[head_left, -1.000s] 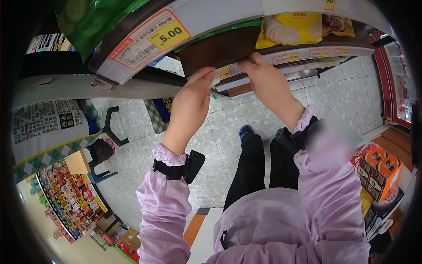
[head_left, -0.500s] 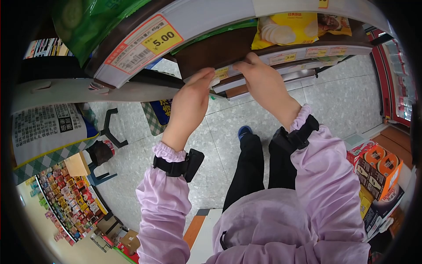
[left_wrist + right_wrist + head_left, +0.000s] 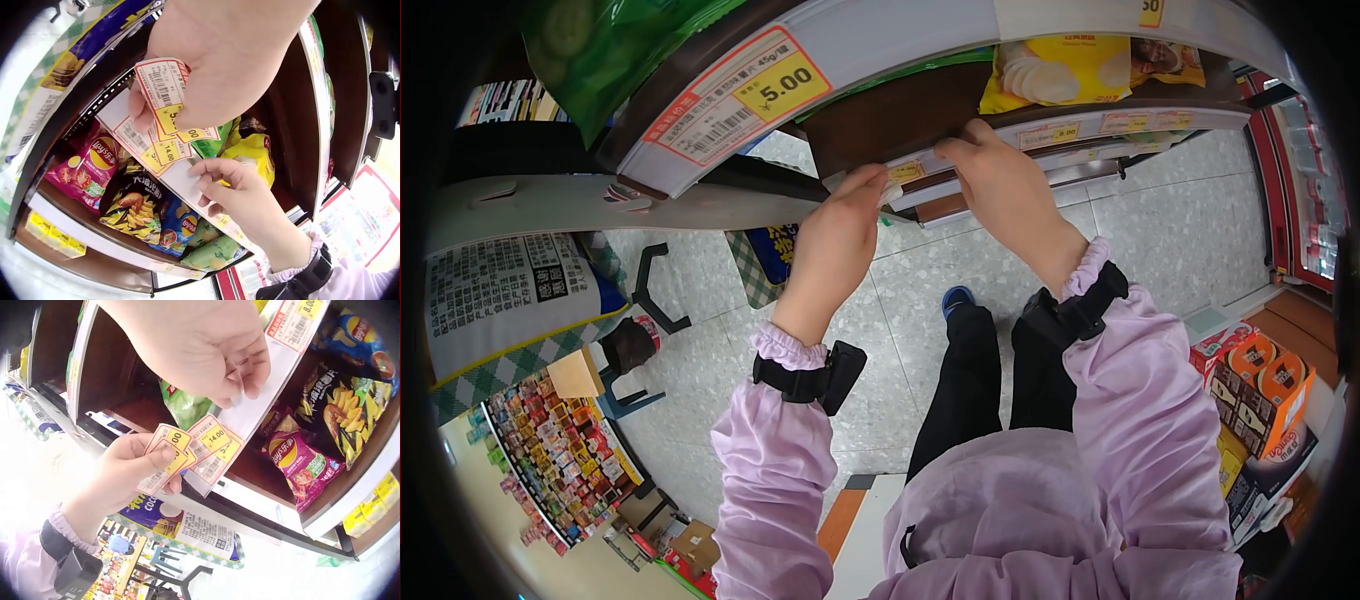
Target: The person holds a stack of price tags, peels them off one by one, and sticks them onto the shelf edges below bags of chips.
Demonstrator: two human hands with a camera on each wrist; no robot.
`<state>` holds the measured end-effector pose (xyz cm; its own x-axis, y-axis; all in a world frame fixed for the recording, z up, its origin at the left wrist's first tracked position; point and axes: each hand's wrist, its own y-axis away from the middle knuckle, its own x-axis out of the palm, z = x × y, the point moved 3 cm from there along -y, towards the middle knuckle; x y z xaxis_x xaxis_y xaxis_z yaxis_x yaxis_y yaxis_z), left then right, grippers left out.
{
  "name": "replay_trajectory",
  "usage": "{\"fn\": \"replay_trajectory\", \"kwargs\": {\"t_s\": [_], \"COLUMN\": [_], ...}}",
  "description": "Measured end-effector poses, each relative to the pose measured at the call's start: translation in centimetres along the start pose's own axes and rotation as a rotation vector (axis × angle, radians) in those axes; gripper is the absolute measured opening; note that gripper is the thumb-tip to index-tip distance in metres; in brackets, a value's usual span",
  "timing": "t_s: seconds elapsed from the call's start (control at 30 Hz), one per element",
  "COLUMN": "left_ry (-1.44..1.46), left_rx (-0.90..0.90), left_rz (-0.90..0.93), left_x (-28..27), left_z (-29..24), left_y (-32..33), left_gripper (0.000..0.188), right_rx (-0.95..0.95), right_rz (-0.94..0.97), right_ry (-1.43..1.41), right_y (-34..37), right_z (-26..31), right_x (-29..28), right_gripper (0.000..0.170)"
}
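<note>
Head: your left hand (image 3: pixel 830 255) and right hand (image 3: pixel 1020 200) work near twelve o'clock at the price rail (image 3: pixel 1090 124); the shelf (image 3: pixel 850 130) holds a yellow bag (image 3: pixel 1055 72), one o'clock.

Left wrist: your left fingers pinch fanned labels (image 3: pixel 161 90); chip bags (image 3: pixel 133 214), seven o'clock.

Right wrist: right fingers curl; can't tell whether they're pinching.

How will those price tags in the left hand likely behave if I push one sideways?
The price tags look thin and flat, so they'd probably feel light and bend fairly easily. They overlap in a fan, pinched by the left hand, so pushing one might drag its neighbours along.
</note>
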<state>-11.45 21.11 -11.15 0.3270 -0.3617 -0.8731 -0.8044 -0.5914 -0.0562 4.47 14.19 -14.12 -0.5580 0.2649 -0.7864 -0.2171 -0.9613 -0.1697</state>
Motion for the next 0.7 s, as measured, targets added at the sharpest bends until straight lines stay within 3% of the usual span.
{"fn": "replay_trajectory", "kwargs": {"t_s": [0.07,0.23,0.57,0.63,0.7], "left_ry": [0.086,0.115,0.008,-0.012,-0.035], "left_rx": [-0.085,-0.079,-0.059,-0.077,-0.097], "left_rz": [0.055,0.046,-0.02,-0.029,-0.039], "left_x": [-0.1,0.1,-1.3,-1.0,-0.7], "left_z": [-0.1,0.1,0.4,0.7,0.8], "left_y": [0.0,0.1,0.9,0.9,0.9], "left_gripper": [0.031,0.031,0.027,0.026,0.026], "right_rx": [-0.006,-0.101,-0.275,-0.328,-0.328], "right_rz": [-0.02,-0.007,0.015,0.01,0.013], "right_ry": [0.01,-0.009,0.186,0.162,0.165], "right_y": [-0.1,-1.2,-3.0,-3.2,-3.3], "right_z": [0.2,2.0,3.1,3.5,3.7], "right_x": [0.2,1.0,1.3,1.4,1.5], "right_gripper": [0.023,0.012,0.019,0.008,0.008]}}
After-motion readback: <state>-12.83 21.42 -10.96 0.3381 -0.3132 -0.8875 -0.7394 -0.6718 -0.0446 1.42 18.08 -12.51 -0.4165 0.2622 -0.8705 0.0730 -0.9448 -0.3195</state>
